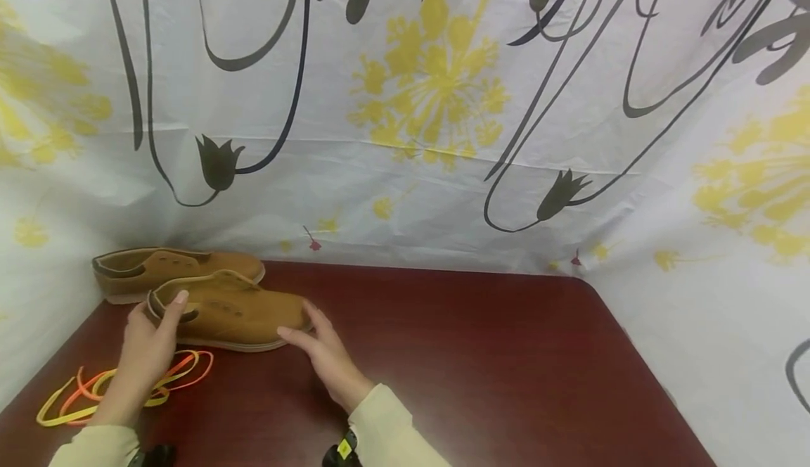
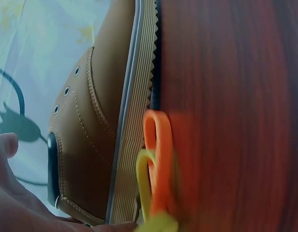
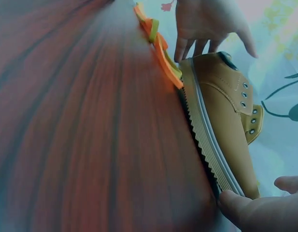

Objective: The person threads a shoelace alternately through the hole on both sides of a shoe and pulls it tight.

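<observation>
A tan lace-up shoe (image 1: 237, 316) with bare eyelets stands upright on the table, toe to the right. At its heel is my left hand (image 1: 148, 344), fingers extended behind the heel and thumb raised over the opening. My right hand (image 1: 329, 354) is at the toe, its thumb and fingers spread about the tip; the thumb touches the toe edge in the right wrist view (image 3: 262, 210). Behind it stands the matching shoe (image 1: 174, 270), partly hidden. Loose orange and yellow shoelaces (image 1: 63, 421) lie by the near side of the heel, partly under my left forearm.
The dark red wooden table (image 1: 474, 361) extends to the right of the shoes. A white cloth (image 1: 354, 108) with grey and yellow flower prints hangs along the back and both sides, close behind the far shoe.
</observation>
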The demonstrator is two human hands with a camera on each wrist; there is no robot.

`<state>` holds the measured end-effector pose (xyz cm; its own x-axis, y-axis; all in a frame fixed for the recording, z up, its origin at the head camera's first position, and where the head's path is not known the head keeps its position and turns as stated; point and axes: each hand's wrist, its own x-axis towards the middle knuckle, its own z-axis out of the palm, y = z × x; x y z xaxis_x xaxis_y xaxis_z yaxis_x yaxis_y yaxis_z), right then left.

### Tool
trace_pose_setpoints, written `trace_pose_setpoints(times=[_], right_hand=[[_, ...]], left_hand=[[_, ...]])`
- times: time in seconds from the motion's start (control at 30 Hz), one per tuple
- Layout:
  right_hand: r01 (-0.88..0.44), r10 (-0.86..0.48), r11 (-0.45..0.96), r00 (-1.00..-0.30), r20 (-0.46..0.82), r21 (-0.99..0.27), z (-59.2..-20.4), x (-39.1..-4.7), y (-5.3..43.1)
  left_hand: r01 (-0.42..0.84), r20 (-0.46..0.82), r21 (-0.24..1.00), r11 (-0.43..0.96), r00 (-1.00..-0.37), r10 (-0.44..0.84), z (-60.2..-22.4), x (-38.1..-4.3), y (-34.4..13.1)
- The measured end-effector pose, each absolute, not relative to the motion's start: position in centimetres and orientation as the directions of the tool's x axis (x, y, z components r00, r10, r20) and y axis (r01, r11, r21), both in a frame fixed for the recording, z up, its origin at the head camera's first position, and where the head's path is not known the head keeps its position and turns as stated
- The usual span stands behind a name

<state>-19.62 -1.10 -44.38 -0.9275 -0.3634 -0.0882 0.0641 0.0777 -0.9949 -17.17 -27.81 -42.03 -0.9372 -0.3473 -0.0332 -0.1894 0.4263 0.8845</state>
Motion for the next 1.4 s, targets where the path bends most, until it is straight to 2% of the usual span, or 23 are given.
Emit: trace_pose_setpoints(times=[0.37,0.93,1.4], right_hand=[[0.071,-0.355,0.034,-0.932,-0.079,-0.997,-44.1,-19.9,3.7],[0.105,-0.261,0.019,-0.959,-0.106,-0.994,-43.6,-20.7,10.3],[0.124,-0.206,0.033,-0.97,-0.128,-0.992,-43.3,-20.8,16.1]], left_hand=[[-0.063,0.049,0.834,0.549,-0.981,-0.187,-41.3,-17.4,-23.8],[-0.087,-0.04,0.815,0.573,-0.995,-0.094,-41.7,-18.9,-16.7],[-0.06,-0.049,0.806,0.588,-0.998,-0.035,-41.7,-18.7,-11.4]])
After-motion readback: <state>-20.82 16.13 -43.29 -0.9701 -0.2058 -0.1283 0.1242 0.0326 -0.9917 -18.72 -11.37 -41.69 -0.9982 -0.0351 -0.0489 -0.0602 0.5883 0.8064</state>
